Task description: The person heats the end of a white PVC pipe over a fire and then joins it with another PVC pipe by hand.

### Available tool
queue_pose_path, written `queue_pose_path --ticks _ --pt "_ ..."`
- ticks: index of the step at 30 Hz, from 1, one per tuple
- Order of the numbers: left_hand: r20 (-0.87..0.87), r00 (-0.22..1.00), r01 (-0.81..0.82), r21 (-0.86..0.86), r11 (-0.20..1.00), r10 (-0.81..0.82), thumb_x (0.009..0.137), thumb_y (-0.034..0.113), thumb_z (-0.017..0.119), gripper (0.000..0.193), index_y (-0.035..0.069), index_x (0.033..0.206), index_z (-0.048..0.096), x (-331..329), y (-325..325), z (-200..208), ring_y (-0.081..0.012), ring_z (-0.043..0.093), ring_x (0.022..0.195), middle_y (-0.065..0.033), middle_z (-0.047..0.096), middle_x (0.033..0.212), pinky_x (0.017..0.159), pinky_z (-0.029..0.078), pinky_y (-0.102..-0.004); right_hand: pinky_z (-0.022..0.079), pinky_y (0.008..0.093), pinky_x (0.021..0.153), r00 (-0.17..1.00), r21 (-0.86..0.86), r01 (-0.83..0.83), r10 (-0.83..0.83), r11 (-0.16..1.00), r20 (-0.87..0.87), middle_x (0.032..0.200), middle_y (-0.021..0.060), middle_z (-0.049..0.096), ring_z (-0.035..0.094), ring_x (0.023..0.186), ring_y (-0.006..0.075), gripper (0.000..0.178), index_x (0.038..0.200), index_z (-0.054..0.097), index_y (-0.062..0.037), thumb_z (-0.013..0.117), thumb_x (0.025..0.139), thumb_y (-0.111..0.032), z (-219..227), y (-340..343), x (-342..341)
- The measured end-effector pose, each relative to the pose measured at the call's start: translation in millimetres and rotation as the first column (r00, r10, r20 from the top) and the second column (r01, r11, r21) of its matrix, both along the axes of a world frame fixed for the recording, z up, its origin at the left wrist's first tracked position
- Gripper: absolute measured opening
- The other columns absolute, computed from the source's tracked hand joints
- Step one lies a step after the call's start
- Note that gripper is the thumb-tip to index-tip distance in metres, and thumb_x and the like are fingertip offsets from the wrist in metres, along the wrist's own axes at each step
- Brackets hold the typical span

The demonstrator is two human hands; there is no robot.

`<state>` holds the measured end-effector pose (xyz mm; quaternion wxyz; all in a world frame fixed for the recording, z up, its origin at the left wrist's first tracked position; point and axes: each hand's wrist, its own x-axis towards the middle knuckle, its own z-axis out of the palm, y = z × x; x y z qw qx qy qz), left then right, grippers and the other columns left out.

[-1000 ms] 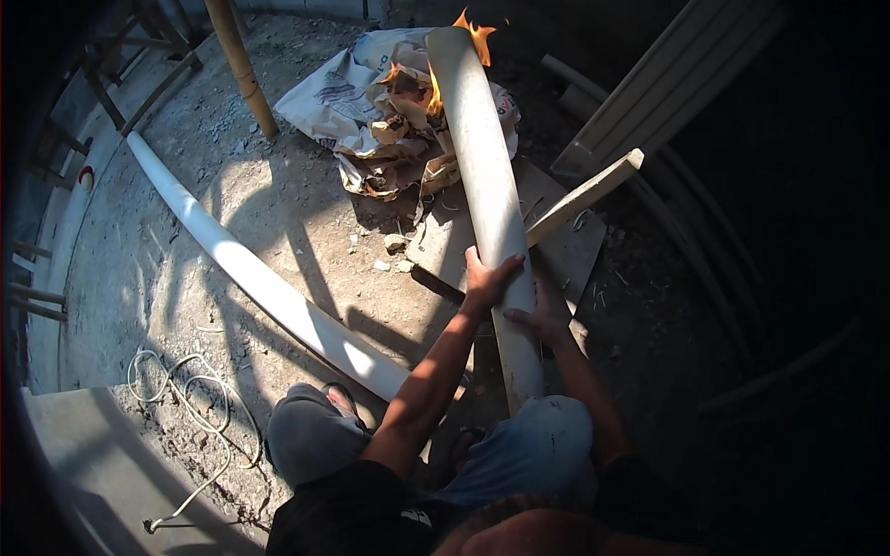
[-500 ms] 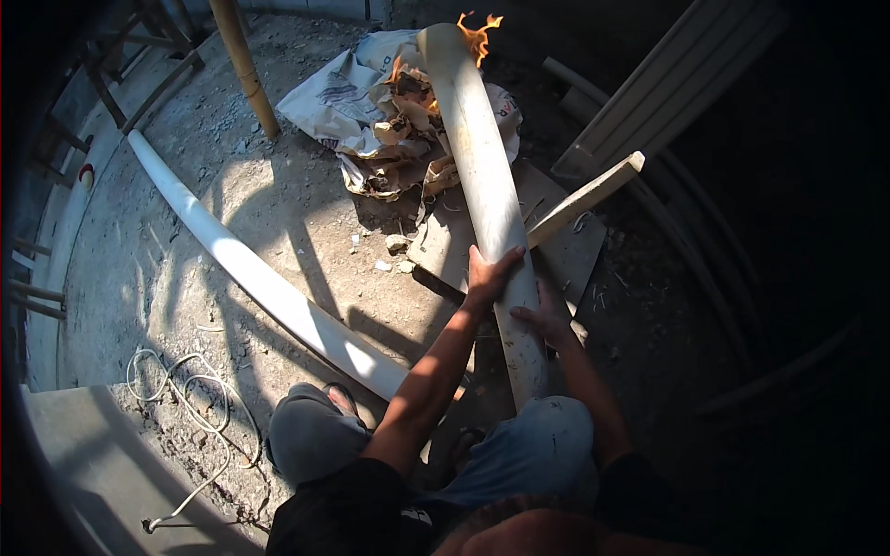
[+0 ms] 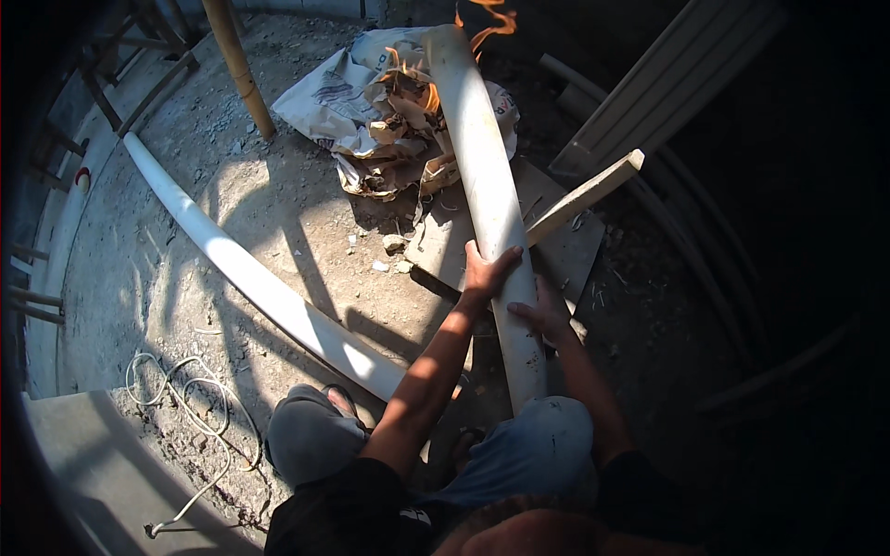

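Dirt ground (image 3: pixel 246 199) holds a loose cable (image 3: pixel 190 400) and a white pipe (image 3: pixel 250 264) at left. Mid-view, flames (image 3: pixel 493 33) above the crumpled sacks (image 3: pixel 389 130) rise higher than before. The left hand (image 3: pixel 489 270) and right hand (image 3: pixel 549 313), both hands still clamped around 1 pale pipe (image 3: pixel 484 176), keep its far end beside the fire, slightly further right.

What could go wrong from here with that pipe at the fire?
The pipe has its far end at the flames, so it might scorch or sag. The crumpled paper and sack beside it could flare wider. The left hand and right hand are bare, so spreading heat might burn them.
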<state>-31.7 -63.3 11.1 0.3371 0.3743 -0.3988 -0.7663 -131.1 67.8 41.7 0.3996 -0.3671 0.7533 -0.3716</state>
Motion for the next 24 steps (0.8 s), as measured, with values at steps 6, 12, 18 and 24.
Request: queue_pose_path --ticks 6,12,18,24 --pt "-0.374 0.916 0.21 0.136 0.968 -0.146 0.077 0.042 0.079 0.069 -0.005 0.114 0.045 1 -14 -31 -0.0221 0.063 0.086 -0.0145 0.06 0.101 0.078 0.053 -0.0341 0.048 0.0344 0.091 0.835 -0.086 -0.024 0.067 0.996 0.546 0.118 0.01 0.057 0.058 0.108 0.0218 0.085 0.135 0.044 -0.0002 0.074 0.07 -0.047 -2 0 -19" --pt "-0.12 0.988 0.1 0.054 0.994 -0.093 0.08 0.04 0.075 0.067 -0.003 0.122 0.045 4 -9 -10 -0.0216 0.064 0.09 -0.0143 0.061 0.104 0.078 0.055 -0.0361 0.043 0.0397 0.098 0.904 -0.005 -0.012 0.013 1.0 0.428 0.124 0.0129 0.052 0.052 0.117 0.0259 0.098 0.142 0.035 -0.0024 0.078 0.065 -0.046 7 -2 -6" --pt "-0.205 0.972 0.124 0.029 0.992 -0.115 0.08 0.041 0.075 0.071 -0.001 0.126 0.04 3 -6 -12 -0.0244 0.063 0.094 -0.0149 0.058 0.107 0.082 0.055 -0.0378 0.046 0.0382 0.095 0.937 -0.062 0.001 0.021 0.998 0.348 0.121 0.0133 0.055 0.056 0.112 0.0238 0.095 0.138 0.041 -0.0014 0.08 0.064 -0.045 9 4 -3" --pt "-0.358 0.923 0.188 0.098 0.977 -0.142 0.076 0.037 0.078 0.069 -0.003 0.121 0.044 -2 -11 -12 -0.0227 0.061 0.096 -0.0156 0.059 0.108 0.084 0.053 -0.036 0.046 0.0386 0.095 0.708 -0.002 -0.074 0.053 0.997 0.705 0.121 0.0123 0.054 0.055 0.111 0.0244 0.095 0.139 0.04 -0.0016 0.08 0.063 -0.043 -14 3 -37"
